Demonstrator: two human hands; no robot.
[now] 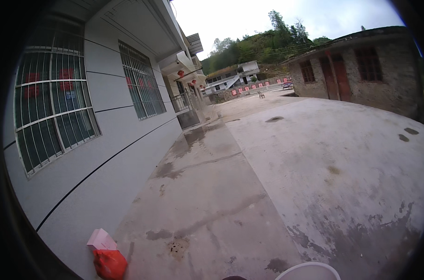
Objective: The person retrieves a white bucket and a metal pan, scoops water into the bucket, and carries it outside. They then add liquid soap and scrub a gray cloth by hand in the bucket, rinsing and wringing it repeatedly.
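Note:
Neither of my hands is in view. At the bottom edge, the pale rim of a round bucket or basin [308,267] shows; the rest of it is cut off. Just left of it, a small dark rounded shape [234,278] is too cropped to identify. A red plastic bag [109,264] sits on the concrete walkway [215,196] at the lower left. Behind the bag, a pink box [102,239] rests against the foot of the white house wall [124,164].
Barred windows [54,101] line the wall on the left. A lighter concrete yard [324,150] with wet patches spreads to the right, reaching a brick outbuilding [366,73] with red doors. Farther along are a metal gate [189,118] and a small stool [261,95].

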